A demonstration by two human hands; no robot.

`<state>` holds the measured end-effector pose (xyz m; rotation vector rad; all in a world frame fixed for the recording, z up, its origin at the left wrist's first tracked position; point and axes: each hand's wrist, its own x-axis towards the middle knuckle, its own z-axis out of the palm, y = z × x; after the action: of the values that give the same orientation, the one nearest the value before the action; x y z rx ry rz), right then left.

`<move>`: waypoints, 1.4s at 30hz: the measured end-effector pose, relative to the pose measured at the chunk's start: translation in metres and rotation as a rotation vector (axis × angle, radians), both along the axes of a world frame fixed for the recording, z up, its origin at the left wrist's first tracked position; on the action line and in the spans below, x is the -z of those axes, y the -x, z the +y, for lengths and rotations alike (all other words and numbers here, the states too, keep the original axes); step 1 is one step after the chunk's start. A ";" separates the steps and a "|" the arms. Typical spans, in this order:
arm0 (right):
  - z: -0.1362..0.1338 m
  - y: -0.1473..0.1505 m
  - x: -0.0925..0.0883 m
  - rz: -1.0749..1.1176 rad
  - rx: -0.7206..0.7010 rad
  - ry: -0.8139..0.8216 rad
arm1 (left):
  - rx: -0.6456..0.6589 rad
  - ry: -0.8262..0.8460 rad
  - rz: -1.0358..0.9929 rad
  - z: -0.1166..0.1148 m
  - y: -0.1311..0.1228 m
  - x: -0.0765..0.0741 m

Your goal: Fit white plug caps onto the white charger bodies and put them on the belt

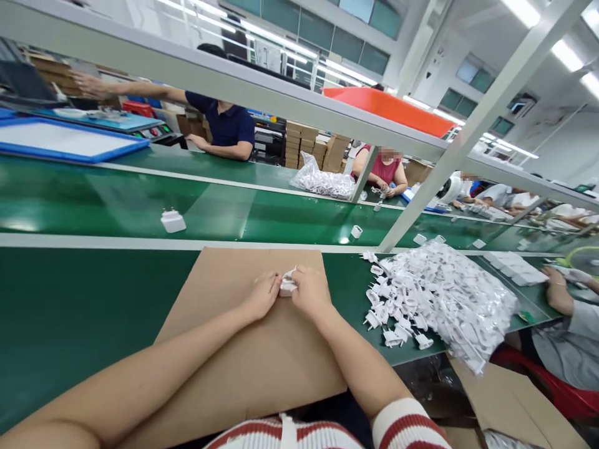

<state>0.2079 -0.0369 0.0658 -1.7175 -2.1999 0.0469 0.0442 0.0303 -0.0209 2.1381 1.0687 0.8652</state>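
Observation:
Over a flat sheet of brown cardboard [243,337], my left hand [262,294] and my right hand [311,293] meet around a white charger [287,287]. The fingers of both hands are closed on it from either side and cover much of its surface. To the right of my right hand lies a loose pile of white plug pieces [397,305] with pins, spilling from a clear plastic bag [468,299] filled with more of them.
Beyond the cardboard runs a green conveyor belt [262,212], carrying a white charger [173,220] at left and a white housing [356,231]. A slanted post [421,193] rises at right. Co-workers sit across the belt, and another person's hand [555,275] works at far right.

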 end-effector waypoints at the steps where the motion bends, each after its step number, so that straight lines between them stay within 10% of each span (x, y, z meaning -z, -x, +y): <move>1: 0.001 0.000 0.000 0.000 -0.005 -0.004 | -0.010 -0.007 0.022 -0.001 0.000 -0.001; 11: -0.001 -0.008 0.013 0.369 0.068 -0.014 | 0.160 0.204 -0.345 0.000 0.007 -0.011; 18: 0.008 -0.014 0.041 0.851 0.034 -0.006 | 0.350 0.277 -0.249 0.001 0.011 -0.016; 26: 0.011 -0.016 0.042 0.716 -0.243 -0.003 | 0.432 0.718 -0.562 0.020 0.012 -0.022; 35: 0.018 -0.031 0.045 1.022 -0.034 0.003 | 0.329 0.276 -0.619 0.003 0.005 -0.022; 42: 0.014 -0.023 0.044 1.212 -0.082 0.091 | 0.378 0.310 -0.597 0.002 0.010 -0.031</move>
<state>0.2310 -0.0226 0.0216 -1.0976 -1.3208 0.9400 0.0337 0.0323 0.0101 1.5928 0.4396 0.9847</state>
